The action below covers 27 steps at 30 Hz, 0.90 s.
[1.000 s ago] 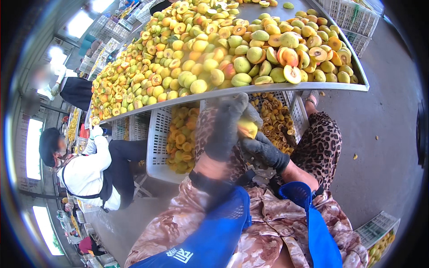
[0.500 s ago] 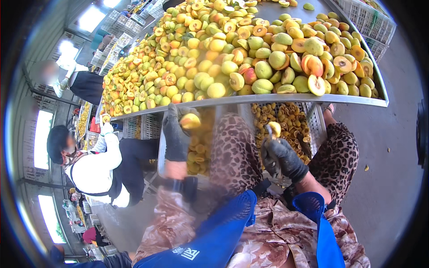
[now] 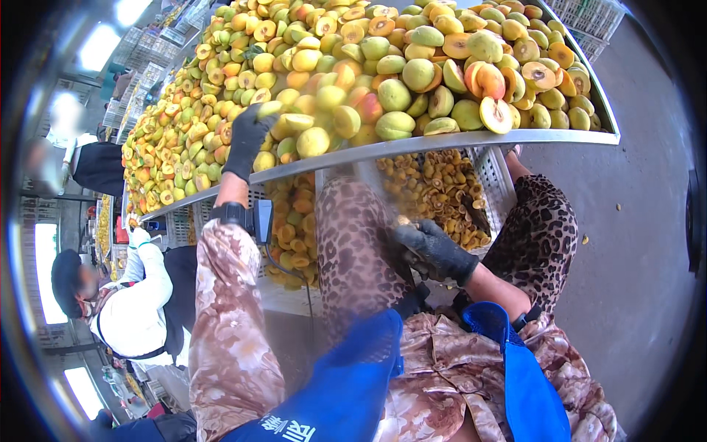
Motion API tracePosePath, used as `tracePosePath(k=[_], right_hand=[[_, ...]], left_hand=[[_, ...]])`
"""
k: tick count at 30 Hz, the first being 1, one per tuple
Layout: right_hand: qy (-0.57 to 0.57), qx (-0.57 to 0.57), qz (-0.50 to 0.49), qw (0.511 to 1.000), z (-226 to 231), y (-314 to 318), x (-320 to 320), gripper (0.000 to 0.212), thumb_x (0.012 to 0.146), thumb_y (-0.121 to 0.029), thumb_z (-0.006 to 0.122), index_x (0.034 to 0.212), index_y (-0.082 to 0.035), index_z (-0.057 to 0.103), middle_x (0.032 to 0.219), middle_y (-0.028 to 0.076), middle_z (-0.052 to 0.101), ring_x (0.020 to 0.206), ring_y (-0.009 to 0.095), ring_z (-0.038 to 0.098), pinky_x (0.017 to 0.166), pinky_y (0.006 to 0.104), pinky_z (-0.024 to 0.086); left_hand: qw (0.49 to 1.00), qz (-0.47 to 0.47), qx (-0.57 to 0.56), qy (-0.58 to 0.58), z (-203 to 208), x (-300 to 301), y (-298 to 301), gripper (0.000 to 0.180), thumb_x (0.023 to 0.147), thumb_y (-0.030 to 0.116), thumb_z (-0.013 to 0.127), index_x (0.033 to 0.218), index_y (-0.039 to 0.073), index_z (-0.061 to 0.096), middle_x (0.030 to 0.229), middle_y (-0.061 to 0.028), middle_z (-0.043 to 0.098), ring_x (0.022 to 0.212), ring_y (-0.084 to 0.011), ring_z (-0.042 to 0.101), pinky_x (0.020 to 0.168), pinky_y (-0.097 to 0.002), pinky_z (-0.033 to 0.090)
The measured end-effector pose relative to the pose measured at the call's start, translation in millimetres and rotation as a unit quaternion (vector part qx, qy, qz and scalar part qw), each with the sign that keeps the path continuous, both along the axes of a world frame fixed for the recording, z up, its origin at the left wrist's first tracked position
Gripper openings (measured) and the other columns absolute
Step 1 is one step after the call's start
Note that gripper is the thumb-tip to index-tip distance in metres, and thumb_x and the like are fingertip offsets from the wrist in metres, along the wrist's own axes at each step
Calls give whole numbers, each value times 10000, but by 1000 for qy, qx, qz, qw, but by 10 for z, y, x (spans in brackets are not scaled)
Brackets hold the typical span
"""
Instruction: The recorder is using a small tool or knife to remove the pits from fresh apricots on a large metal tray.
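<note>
Gripping a yellow-green peach (image 3: pixel 269 110), our left hand (image 3: pixel 247 140) in its black glove reached up over the metal edge of the big fruit table (image 3: pixel 471 137). Our fingers were curled around the peach at the near side of the pile. That arm was stretched straight up, and a black band with a small box (image 3: pixel 247 216) sat on the wrist. Our right hand (image 3: pixel 431 250) stayed low above our lap, also in a black glove, closed into a fist. We could not tell what it held. Just behind it stood a white crate of cut peach halves (image 3: pixel 434 188). To our left sat another person in a white top (image 3: pixel 136 313).
</note>
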State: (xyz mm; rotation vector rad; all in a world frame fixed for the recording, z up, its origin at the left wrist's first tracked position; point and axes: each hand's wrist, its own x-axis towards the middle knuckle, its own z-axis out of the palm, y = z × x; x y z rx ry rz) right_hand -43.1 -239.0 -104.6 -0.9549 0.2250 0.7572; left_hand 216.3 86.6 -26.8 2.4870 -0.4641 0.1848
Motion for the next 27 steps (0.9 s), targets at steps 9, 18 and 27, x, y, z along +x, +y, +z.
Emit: tracePosePath(k=[9,18,27], right_hand=[[-176,10,-65,982,329,-108,27,162,923,-128,627,1059,-55,677,823,-35,653,667,38,568,600,195,461],[-245,-67,-131,958,293,-208,-41,215,875,-89,614,1073,-11,650,813,-21,626,697,59,554,618,238,466],[-274,-117,-149,943,164,-178,-58,225,889,-166,694,1038,2,680,896,-4,666,792,48,573,698,230,491]], left_hand=[[849,14,-457,267,269,-1736,-1321,432,971,238,553,1256,-86,554,1073,-177,670,904,-217,684,811,-312,558],[752,-35,-574,321,152,-2298,-2035,475,1017,252,442,1359,-76,471,1354,-194,537,1232,-274,541,1094,-382,400],[963,-67,-254,64,149,-2418,-2158,356,1017,166,473,1291,-41,563,1224,-128,612,1079,-200,597,951,-316,474]])
